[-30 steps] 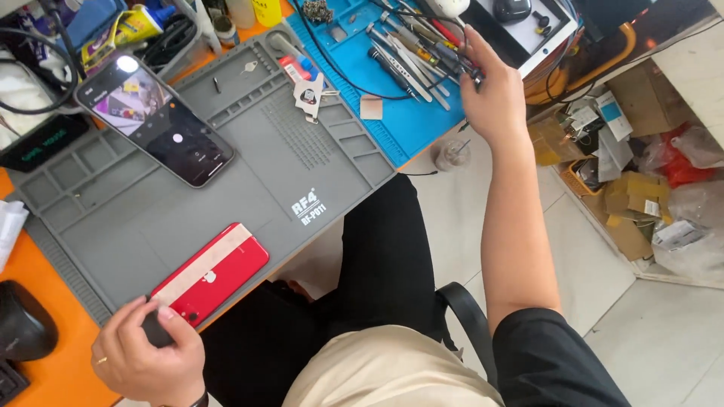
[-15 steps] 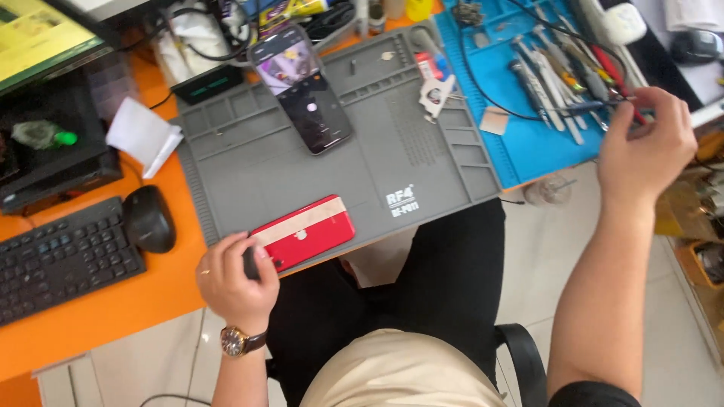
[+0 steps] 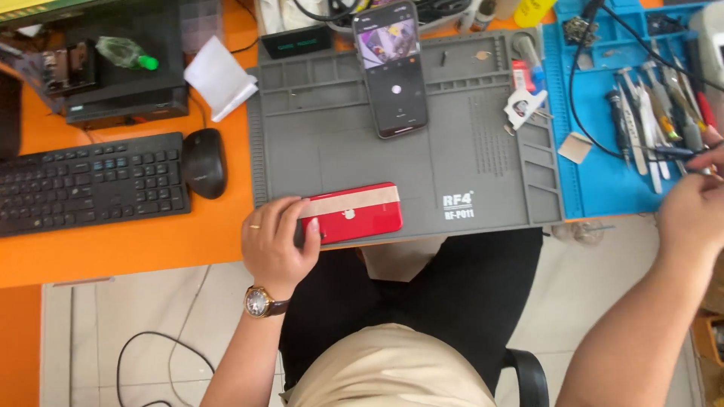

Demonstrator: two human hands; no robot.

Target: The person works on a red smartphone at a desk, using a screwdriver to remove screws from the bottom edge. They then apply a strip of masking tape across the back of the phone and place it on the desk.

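Head view: my left hand (image 3: 277, 245) has its fingers curled over the red phone's (image 3: 354, 212) 9 o'clock end; long axis runs 9-to-3. Right hand (image 3: 694, 215) pinches among tools (image 3: 648, 128); exact grip I cannot tell.

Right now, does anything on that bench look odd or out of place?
The red phone lies face down at the grey mat's near edge, with a strip of tan tape across its back; the left hand rests on its end. Nothing looks spilled.
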